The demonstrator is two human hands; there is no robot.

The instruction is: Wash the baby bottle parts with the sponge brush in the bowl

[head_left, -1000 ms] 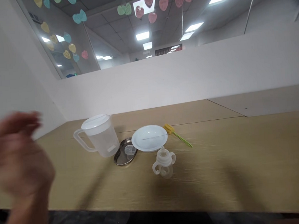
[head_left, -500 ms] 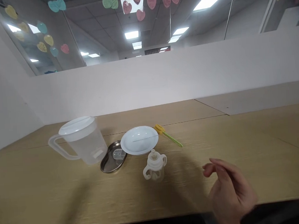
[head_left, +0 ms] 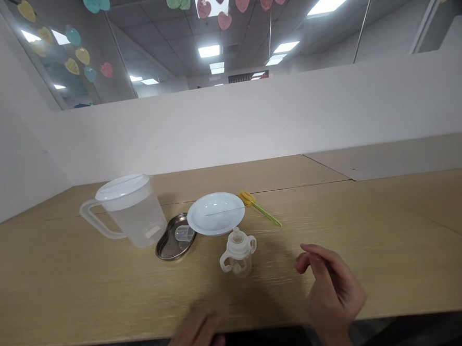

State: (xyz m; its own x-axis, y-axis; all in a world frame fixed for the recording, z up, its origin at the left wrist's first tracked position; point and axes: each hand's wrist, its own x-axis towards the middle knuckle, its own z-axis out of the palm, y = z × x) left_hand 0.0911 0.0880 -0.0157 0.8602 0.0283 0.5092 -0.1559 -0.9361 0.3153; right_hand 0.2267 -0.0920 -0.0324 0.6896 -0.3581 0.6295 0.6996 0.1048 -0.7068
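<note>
Room: a white wall at the far side, with a window on top and paper hearts stuck on it.
Table: light brown wood.
Baby bottle: clear bottle, two white handles, standing up in the middle, on the near side of the bowl.
Bowl: white and shiny bowl, far from the table's near edge.
Jug: big cloudy jug with a lid, on the left.
Tray: bean-shaped metal tray, between jug and bowl, a little clear cup in it.
Brush: yellow-topped green stick, just right of the bowl.
Left hand: blurry, at the near edge; I can't tell how wide.
Right hand: curled up narrow, thumb by bent fingers, right of the bottle, apart from it.
</note>
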